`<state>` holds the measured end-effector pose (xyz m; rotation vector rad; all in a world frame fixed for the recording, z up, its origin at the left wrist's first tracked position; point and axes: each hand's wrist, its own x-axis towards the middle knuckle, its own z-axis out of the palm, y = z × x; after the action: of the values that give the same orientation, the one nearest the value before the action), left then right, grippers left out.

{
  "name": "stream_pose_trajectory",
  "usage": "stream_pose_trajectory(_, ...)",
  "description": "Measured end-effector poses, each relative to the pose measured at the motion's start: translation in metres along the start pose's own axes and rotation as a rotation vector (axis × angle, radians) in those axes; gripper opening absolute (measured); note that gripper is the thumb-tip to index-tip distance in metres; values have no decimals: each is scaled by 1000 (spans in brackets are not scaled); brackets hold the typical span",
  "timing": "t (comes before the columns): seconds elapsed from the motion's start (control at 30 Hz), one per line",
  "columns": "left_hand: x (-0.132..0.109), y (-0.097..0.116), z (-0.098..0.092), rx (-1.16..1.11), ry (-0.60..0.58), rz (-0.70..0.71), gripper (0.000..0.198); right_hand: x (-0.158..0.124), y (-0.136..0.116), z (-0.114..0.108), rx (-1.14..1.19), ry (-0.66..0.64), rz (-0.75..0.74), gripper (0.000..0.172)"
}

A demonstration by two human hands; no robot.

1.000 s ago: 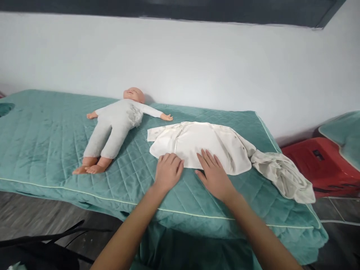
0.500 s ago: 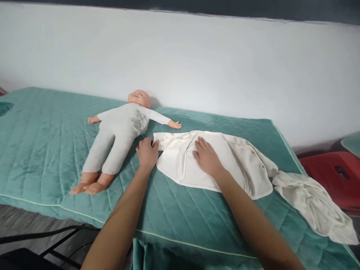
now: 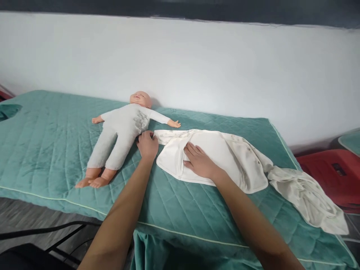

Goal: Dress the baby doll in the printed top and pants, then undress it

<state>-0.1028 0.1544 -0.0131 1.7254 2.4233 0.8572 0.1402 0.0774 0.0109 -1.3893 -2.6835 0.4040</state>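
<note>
A white baby top [image 3: 219,146] with small printed figures on its sleeves lies spread on the green bed cover. Its left sleeve reaches my left hand [image 3: 148,145], whose fingers are curled closed at the cuff. Flat on the front of the top, near a fold in the cloth, rests my right hand [image 3: 198,159] with fingers stretched out. Left of the garment a baby doll [image 3: 120,120] in a pale grey cloth body lies on its back, one arm stretched toward the sleeve.
A crumpled white printed cloth [image 3: 306,195] lies right of the top. The quilted green cover [image 3: 56,150] runs to a white wall [image 3: 197,67] behind. A red plastic chair [image 3: 329,176] stands at the right, and a black metal frame [image 3: 64,238] at the lower left.
My right hand has slid left across the top to the fold. My left hand stays at the cuff. The view has shifted slightly.
</note>
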Motion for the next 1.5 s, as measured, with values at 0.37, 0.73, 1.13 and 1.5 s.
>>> stream_pose_trajectory(0.37, -1, 9, 1, 118, 19, 3, 26, -106, 148, -87, 293, 471, 565, 35)
stream_pose_trajectory(0.73, 2, 12, 3, 156, 16, -15, 26, -170, 193, -80, 528, 53, 756, 24)
stream_pose_trajectory(1.13, 6, 9, 10, 233, 22, -17, 27, -163, 224, -62, 213, 911, 1029, 33)
stream_pose_trajectory(1.5, 5, 7, 12, 172, 62, -10, 22, -123, 189, -54, 296, 861, 692, 23)
